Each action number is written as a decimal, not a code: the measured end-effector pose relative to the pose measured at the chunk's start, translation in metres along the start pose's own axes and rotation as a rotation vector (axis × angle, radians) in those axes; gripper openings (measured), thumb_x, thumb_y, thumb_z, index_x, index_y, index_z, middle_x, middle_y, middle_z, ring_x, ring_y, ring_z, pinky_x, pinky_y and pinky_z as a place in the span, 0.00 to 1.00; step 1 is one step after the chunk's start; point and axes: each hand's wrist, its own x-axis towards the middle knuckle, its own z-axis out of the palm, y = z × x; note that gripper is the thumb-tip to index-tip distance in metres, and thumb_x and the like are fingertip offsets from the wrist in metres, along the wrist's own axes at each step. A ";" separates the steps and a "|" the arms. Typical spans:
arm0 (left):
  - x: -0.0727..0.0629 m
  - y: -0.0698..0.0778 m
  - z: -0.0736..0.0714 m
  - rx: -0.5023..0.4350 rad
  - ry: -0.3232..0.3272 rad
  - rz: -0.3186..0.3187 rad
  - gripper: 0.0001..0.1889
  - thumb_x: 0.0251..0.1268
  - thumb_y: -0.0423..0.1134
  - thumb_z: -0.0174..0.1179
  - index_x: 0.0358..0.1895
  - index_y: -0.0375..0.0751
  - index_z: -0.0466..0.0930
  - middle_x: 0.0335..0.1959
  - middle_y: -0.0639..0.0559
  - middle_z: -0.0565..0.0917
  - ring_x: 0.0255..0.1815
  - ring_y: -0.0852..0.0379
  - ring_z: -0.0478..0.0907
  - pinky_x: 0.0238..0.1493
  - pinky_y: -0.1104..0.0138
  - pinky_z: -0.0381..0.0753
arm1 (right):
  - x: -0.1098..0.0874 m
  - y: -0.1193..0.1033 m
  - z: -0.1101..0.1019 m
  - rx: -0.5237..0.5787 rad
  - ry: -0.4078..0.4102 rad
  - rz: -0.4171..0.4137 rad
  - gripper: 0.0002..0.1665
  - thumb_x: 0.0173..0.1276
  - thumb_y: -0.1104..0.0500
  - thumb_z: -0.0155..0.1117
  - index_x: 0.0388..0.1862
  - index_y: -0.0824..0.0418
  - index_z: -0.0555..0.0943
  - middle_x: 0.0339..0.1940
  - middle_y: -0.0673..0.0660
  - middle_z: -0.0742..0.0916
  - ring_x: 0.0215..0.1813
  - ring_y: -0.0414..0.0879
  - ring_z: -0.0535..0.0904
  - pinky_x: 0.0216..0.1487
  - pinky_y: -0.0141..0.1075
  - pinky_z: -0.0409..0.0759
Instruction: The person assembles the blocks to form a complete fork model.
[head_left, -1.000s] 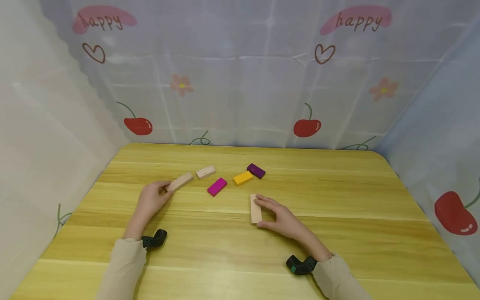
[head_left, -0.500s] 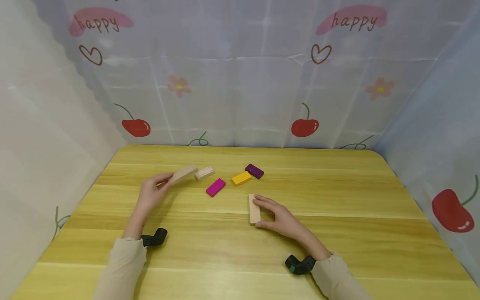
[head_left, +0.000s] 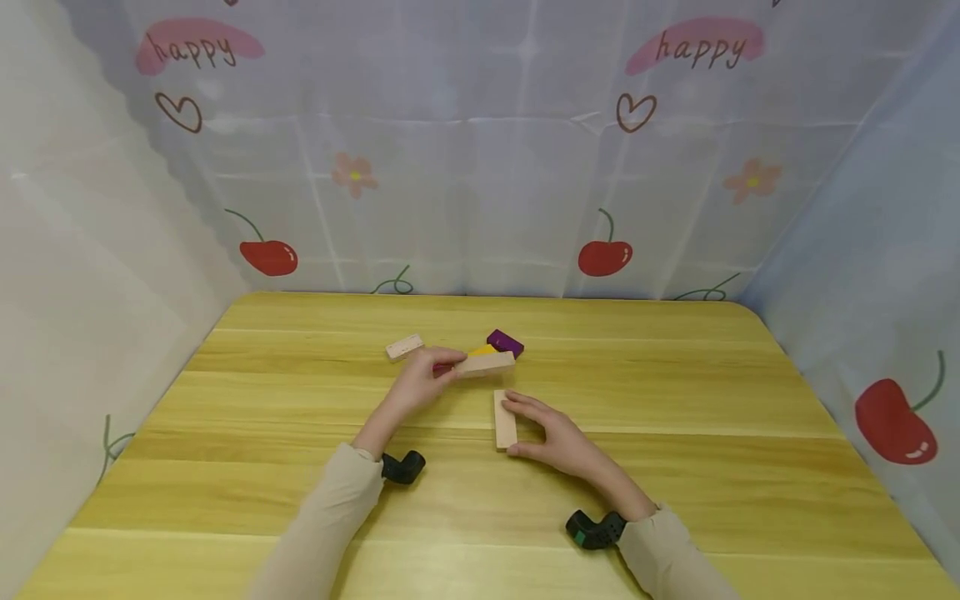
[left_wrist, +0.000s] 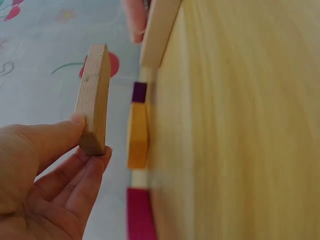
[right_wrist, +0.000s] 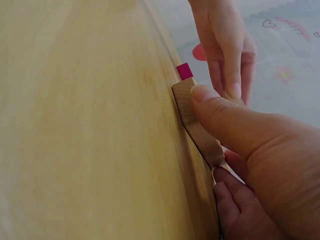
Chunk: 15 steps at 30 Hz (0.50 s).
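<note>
My left hand [head_left: 416, 385] pinches one end of a plain wooden block [head_left: 483, 365] between thumb and fingers. In the left wrist view that wooden block [left_wrist: 93, 100] is raised above the table. My right hand [head_left: 558, 437] grips a second plain block [head_left: 505, 421] by its two ends, thumb at the near end and fingers at the far one; this block lies on the table. The held block partly covers a yellow block [head_left: 482, 351] in the head view. A magenta block [left_wrist: 140, 215] shows in the left wrist view, mostly behind my left hand in the head view.
A purple block [head_left: 506, 342] lies against the yellow one at its far right. Left of them, a pale, speckled block [head_left: 405, 347] rests on the wooden table [head_left: 675, 375]. A printed curtain [head_left: 465, 208] rises behind the table's far edge.
My left hand has lifted its wooden block off the table's left part and carried it right, over the coloured blocks. My right hand stays at its block.
</note>
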 end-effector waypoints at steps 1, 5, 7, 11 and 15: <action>0.003 -0.001 0.005 0.015 -0.012 0.010 0.14 0.61 0.30 0.62 0.50 0.31 0.81 0.48 0.41 0.80 0.49 0.48 0.77 0.48 0.64 0.76 | 0.000 0.000 0.000 0.006 -0.002 0.009 0.39 0.60 0.50 0.68 0.68 0.59 0.68 0.70 0.54 0.66 0.70 0.53 0.58 0.65 0.51 0.58; 0.010 -0.004 0.020 0.033 -0.044 0.054 0.13 0.60 0.27 0.61 0.49 0.30 0.81 0.46 0.41 0.81 0.48 0.49 0.77 0.47 0.64 0.76 | 0.001 0.000 0.001 0.023 -0.015 0.012 0.38 0.60 0.51 0.68 0.68 0.58 0.68 0.70 0.52 0.67 0.70 0.50 0.58 0.65 0.48 0.57; 0.012 -0.005 0.024 0.042 -0.051 0.076 0.13 0.60 0.26 0.61 0.49 0.30 0.82 0.44 0.41 0.81 0.47 0.49 0.77 0.47 0.63 0.77 | 0.001 0.001 0.001 0.025 -0.020 0.009 0.38 0.60 0.51 0.68 0.68 0.58 0.69 0.70 0.50 0.67 0.70 0.49 0.58 0.66 0.47 0.57; 0.013 -0.009 0.029 0.062 -0.067 0.102 0.13 0.60 0.26 0.62 0.49 0.32 0.82 0.43 0.43 0.82 0.46 0.50 0.77 0.47 0.62 0.76 | 0.001 0.002 0.001 0.024 -0.020 0.006 0.38 0.59 0.51 0.69 0.68 0.59 0.69 0.70 0.50 0.67 0.70 0.48 0.57 0.66 0.46 0.58; 0.013 -0.015 0.033 0.109 -0.063 0.111 0.14 0.60 0.28 0.62 0.50 0.34 0.82 0.45 0.45 0.81 0.46 0.51 0.77 0.47 0.62 0.76 | 0.000 0.001 0.000 0.029 -0.014 0.011 0.38 0.60 0.52 0.69 0.68 0.59 0.69 0.70 0.50 0.66 0.70 0.49 0.57 0.66 0.47 0.58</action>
